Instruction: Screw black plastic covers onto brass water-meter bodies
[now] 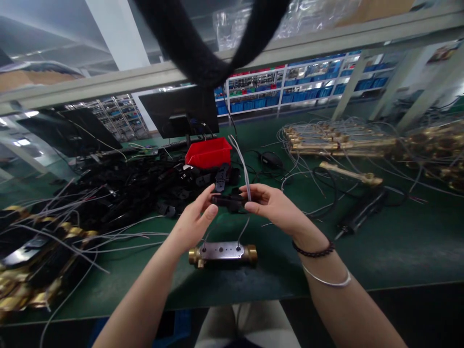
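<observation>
Above the bench in front of me, a black plastic part is held level between both hands. My left hand has its thumb and fingers closed on the part's left end. My right hand grips the right end, where grey wires rise upright beside its fingers; the fingertips are partly hidden. Nearer to me lies a brass pipe body with a flat silver plate on top. Thin wires come up from two holes in that plate toward the black part.
A heap of black plastic parts and a red bin stand behind my left hand. Brass bodies with wires lie left, more brass pipes back right. A black electric screwdriver rests right. Monitors stand behind.
</observation>
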A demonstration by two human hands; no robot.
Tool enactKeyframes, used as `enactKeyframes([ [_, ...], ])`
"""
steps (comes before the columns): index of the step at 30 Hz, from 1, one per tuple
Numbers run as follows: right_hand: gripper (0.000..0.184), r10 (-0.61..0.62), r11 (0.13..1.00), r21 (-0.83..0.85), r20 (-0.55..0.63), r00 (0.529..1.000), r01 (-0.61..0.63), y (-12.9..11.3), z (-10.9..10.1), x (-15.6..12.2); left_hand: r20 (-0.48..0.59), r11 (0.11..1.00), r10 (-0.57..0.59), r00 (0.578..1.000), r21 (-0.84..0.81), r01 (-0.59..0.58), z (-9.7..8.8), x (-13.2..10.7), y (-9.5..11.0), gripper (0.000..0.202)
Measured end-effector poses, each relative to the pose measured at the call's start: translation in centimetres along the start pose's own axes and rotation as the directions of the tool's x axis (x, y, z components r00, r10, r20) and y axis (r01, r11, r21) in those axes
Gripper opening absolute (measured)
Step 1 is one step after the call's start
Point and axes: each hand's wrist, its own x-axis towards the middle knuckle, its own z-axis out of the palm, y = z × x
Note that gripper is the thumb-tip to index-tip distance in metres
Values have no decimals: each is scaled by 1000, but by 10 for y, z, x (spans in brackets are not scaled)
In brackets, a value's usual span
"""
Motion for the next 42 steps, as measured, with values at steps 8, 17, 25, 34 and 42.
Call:
enactKeyframes([
  [8, 53, 49, 965, 258, 10, 999, -50, -10, 2, -11, 31, 985, -83, 996, 157, 77, 31, -22, -6, 30],
  [17, 35, 20, 898, 438, -141, 990, 44, -1, 7, -52, -58, 988, -17, 998, 150, 26, 48, -29, 6, 12],
  [25, 43, 82, 855, 517, -204, 975, 36, 20, 33, -62, -77, 954, 146, 986, 276, -120, 64, -33, 3, 6],
  [34, 40, 150, 825, 564, -291, 945, 42, 26, 37, -62, 105, 888, 191, 976, 405, -217, 49, -33, 1, 25],
  [42, 44, 136, 908, 419, -265, 955, -13, 31, 47, -65, 157, 879, 126, 979, 440, -184, 51, -32, -3, 23],
])
